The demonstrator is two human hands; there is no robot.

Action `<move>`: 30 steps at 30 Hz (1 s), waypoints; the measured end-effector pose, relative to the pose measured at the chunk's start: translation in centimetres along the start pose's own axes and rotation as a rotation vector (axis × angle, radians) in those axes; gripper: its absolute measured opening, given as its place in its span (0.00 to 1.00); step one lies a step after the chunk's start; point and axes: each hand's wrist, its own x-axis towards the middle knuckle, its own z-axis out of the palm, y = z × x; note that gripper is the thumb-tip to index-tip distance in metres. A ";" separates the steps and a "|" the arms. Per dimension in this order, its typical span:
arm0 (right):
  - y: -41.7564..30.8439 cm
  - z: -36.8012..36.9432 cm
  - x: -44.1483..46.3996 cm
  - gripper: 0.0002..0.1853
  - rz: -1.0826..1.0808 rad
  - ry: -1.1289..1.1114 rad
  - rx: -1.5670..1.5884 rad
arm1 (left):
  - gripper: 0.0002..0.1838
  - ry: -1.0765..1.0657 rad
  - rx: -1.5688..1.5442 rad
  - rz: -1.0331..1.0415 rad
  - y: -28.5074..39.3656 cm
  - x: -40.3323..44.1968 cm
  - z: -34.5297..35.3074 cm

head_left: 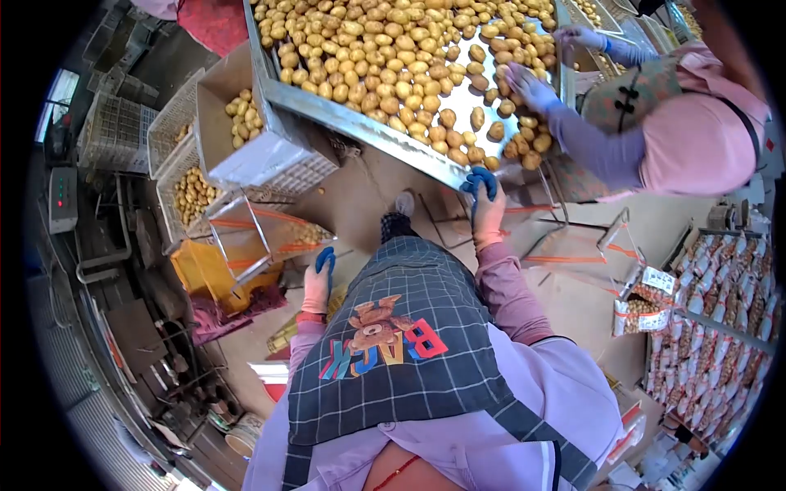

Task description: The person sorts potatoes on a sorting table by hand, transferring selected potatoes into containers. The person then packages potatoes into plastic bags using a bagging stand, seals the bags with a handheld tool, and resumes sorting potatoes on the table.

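Observation:
My right hand (485,209), in a pink and blue glove, has its fingers closed on the front corner of a metal sorting table (372,131). Many potatoes (360,49) lie on that table, dense at the left and sparser near the right side. My left hand (318,282), gloved the same way, hangs beside my checked apron (393,319) with its fingers loosely bent and nothing visible in it. It is nearest to a metal frame (264,245) holding a clear bag.
A co-worker (688,139) at the right has gloved hands on the table's far right side. Crates of potatoes (195,196) and a box (221,106) stand at the left. Another bag frame (606,237) and stacked filled bags (712,319) are at the right.

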 end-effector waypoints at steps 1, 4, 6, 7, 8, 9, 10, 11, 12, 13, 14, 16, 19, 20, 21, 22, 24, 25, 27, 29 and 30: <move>-0.1 2.2 1.5 0.13 -0.059 -0.023 -0.149 | 0.17 -0.034 0.116 -0.002 2.6 1.7 1.2; -1.5 8.3 5.1 0.18 -0.455 -0.207 -0.745 | 0.18 -0.262 0.414 0.090 7.6 5.9 3.0; -0.9 11.6 7.0 0.23 -0.606 -0.507 -0.906 | 0.18 -0.336 0.476 0.115 12.5 8.3 4.6; -0.7 12.0 8.0 0.24 -0.531 -0.646 -1.026 | 0.18 -0.334 0.494 0.093 13.1 10.0 4.7; -0.3 11.4 9.1 0.26 -0.445 -0.790 -1.140 | 0.18 -0.251 0.507 0.107 13.5 11.6 4.5; 0.5 9.6 11.1 0.24 -0.477 -0.823 -1.096 | 0.18 -0.154 0.515 0.124 14.0 13.0 4.3; 0.3 9.1 12.7 0.22 -0.444 -0.752 -1.215 | 0.18 -0.122 0.519 0.103 14.6 14.1 4.3; -0.2 8.9 14.4 0.20 -0.677 -0.502 -1.235 | 0.18 -0.094 0.413 0.113 15.6 15.0 4.2; 0.0 7.6 16.3 0.20 -0.217 -0.563 -1.376 | 0.19 -0.061 0.309 0.132 16.5 15.7 4.0; 0.2 7.1 18.0 0.21 -0.286 -0.338 -1.242 | 0.19 -0.060 0.263 0.142 17.3 16.2 4.0; 0.0 8.2 19.2 0.21 -0.340 -0.106 -1.100 | 0.20 -0.071 0.215 0.159 17.9 17.2 4.1; 0.2 11.6 19.9 0.22 -0.551 0.055 -1.195 | 0.20 -0.097 0.316 0.255 17.3 19.8 3.0; 1.7 18.4 15.3 0.22 -0.596 -0.375 -0.983 | 0.20 -0.112 0.357 0.444 20.9 23.6 3.4; 1.0 19.7 13.6 0.25 -0.493 -0.651 -1.045 | 0.21 -0.080 0.331 0.443 23.2 25.0 3.4; -0.8 21.0 12.4 0.27 -0.636 -0.752 -1.256 | 0.22 -0.043 0.399 0.507 22.3 28.3 2.1; 1.4 19.4 12.4 0.28 -0.518 -0.676 -1.284 | 0.23 0.018 0.483 0.525 24.2 30.1 1.5; 3.0 15.5 13.8 0.26 -0.369 -0.398 -1.331 | 0.23 0.031 0.290 0.575 26.7 34.0 0.3; 3.0 13.7 14.9 0.25 -0.339 -0.258 -1.532 | 0.24 0.044 0.392 0.644 26.8 36.4 -0.9; 1.9 13.8 15.5 0.22 -0.273 0.106 -1.444 | 0.24 0.021 0.512 0.726 26.7 40.7 -2.1; -0.2 18.4 16.3 0.21 -0.352 0.060 -1.343 | 0.26 0.015 0.614 0.786 26.9 43.1 -1.3; -0.3 21.4 16.1 0.21 -0.341 -0.098 -1.200 | 0.28 0.016 0.692 0.819 26.7 43.9 -0.9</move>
